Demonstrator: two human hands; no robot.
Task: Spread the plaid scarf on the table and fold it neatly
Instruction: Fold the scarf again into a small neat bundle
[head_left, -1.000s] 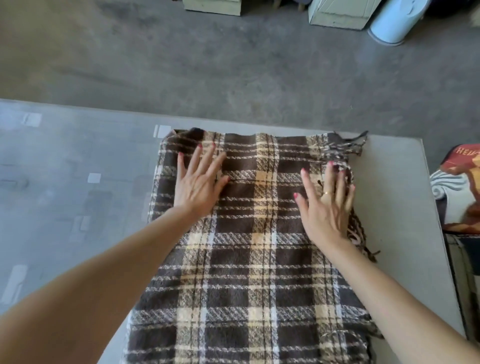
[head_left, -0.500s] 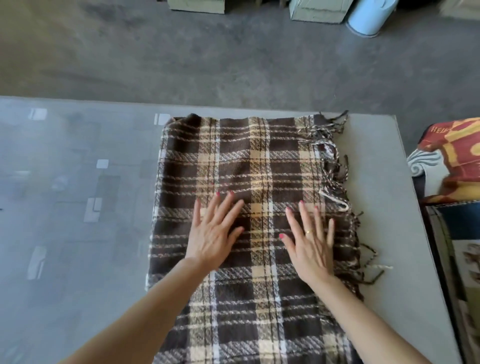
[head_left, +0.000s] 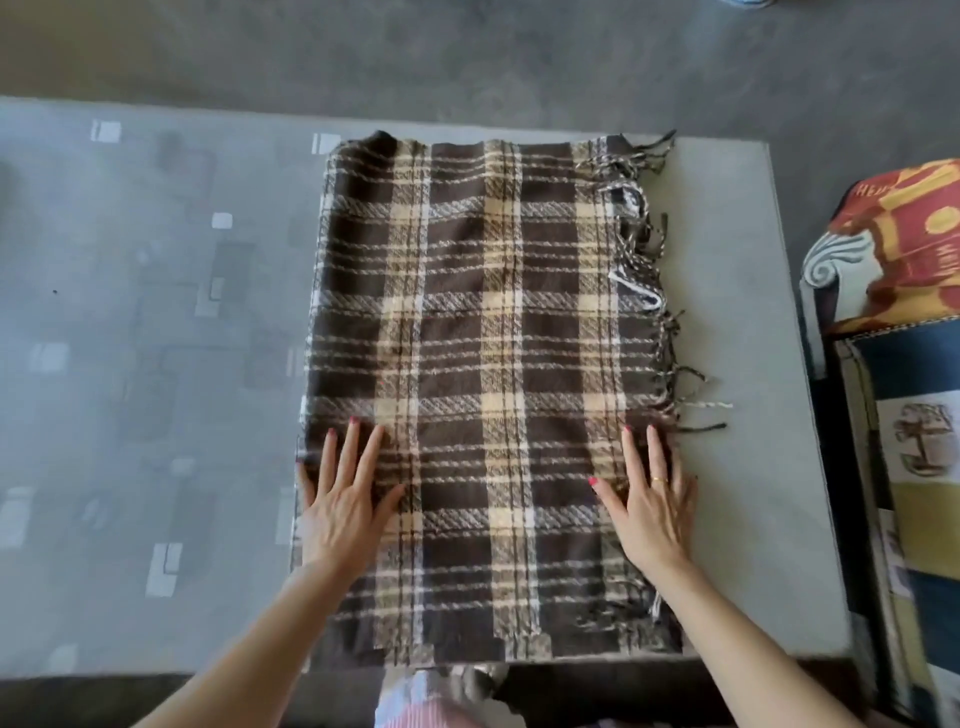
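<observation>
Plaid scarf (head_left: 483, 384) lying flat in a folded rectangle on the grey surface (head_left: 737, 364), fringe (head_left: 660, 291) along its right edge, with left hand (head_left: 345, 501) and right hand (head_left: 652, 506) pressed palm-down on its near corners, fingers (head_left: 348, 452) spread and gripping nothing.

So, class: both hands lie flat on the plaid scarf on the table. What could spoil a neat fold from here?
1. The fringe along the right edge is tangled and splayed; folded in as it lies, it would probably bulge.
2. The scarf reaches the table near edge, so it might slide off.
3. The left hand and right hand press only the near part; far ripples may remain.
</observation>
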